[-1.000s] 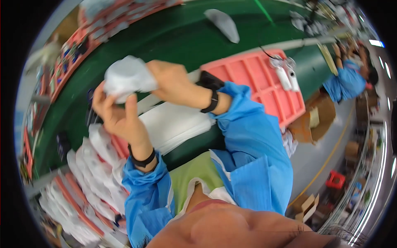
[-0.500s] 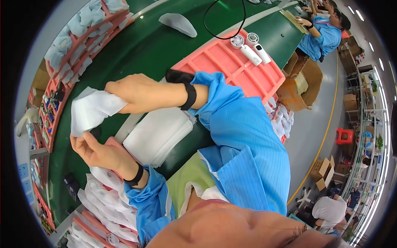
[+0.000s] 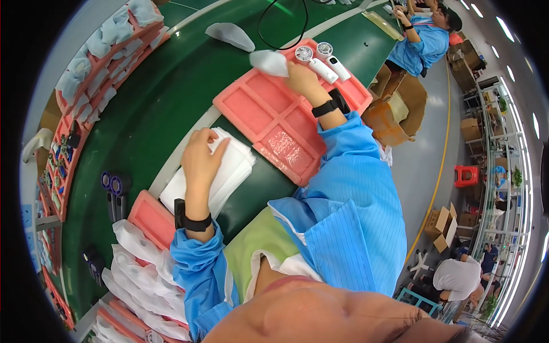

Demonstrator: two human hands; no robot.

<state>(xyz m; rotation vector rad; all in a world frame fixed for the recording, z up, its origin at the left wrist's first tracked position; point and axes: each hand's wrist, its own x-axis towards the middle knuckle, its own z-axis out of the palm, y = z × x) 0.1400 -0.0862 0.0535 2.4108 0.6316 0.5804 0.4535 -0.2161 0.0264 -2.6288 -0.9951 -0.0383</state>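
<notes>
My right hand [image 3: 302,81] is closed on a white pouch [image 3: 269,63], which it holds over the far left corner of the pink compartment tray [image 3: 269,97]. Two white handheld fans [image 3: 323,72] lie in the tray just to the right of that hand. My left hand [image 3: 201,160] rests on a stack of thin white pouches [image 3: 229,177], thumb and fingers apart at the stack's far edge. Whether those fingertips pinch the top pouch is hard to see. What the held pouch contains, if anything, is hidden.
Dark handheld fans [image 3: 117,194] lie on the green table [image 3: 143,126] at left. Another white pouch [image 3: 230,36] lies at the back. Trays of wrapped items [image 3: 143,268] stand at lower left. Beyond the table are an open cardboard box [image 3: 394,114] and a co-worker in blue [image 3: 420,46].
My right hand has carried the white pouch from the left over to the pink tray. My left hand has let go of it and moved onto the pouch stack.
</notes>
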